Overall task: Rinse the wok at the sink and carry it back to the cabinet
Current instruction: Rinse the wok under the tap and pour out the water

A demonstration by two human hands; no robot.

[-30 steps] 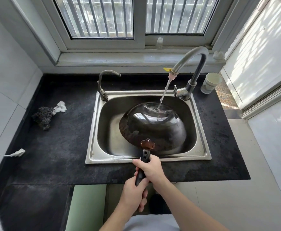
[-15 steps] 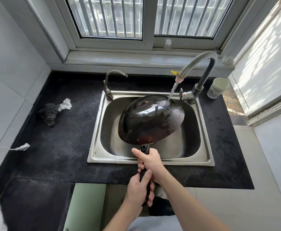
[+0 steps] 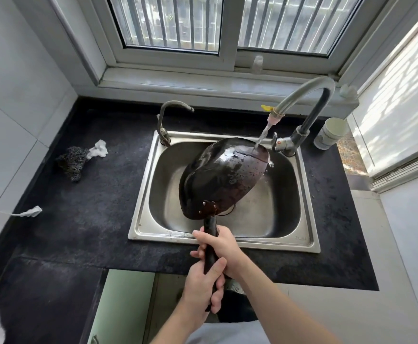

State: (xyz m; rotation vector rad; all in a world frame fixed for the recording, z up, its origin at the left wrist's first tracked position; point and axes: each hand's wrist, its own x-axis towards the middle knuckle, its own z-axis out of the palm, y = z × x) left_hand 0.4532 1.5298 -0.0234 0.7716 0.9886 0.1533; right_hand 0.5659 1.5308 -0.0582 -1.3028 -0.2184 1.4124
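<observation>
Black countertop [image 3: 83,219] surrounds the steel sink [image 3: 304,244] under a barred window, with a dark scouring pad [image 3: 71,162] lying well to the left and a white cup [image 3: 329,135] at the right by the tall faucet [image 3: 304,100]. We hold the wok [image 3: 222,177] over the basin by its handle [image 3: 210,244], both hands wrapped tight around the black grip: the right hand [image 3: 224,244] nearer the bowl, the left hand [image 3: 203,286] just behind it, fingers curled fully round.

A second ago the wok sat upside down and nearly level, dome up, with the stream landing on the crown. Now we have rolled it onto its side, so the curved outer shell faces up and to our left, and the water strikes the far rim at upper right and runs off the edge. We read this as the rinse moving across the outside, from the crown toward the rim. The inside is turned away from us, so we cannot tell whether it is clean.

The wok's long axis runs from the handle near us, at the sink's front edge, away toward the faucet, leaning right. The handle points back at our body; the mouth opens down and to the right, toward the basin. The water is running, so the carry to the cabinet has not begun.
</observation>
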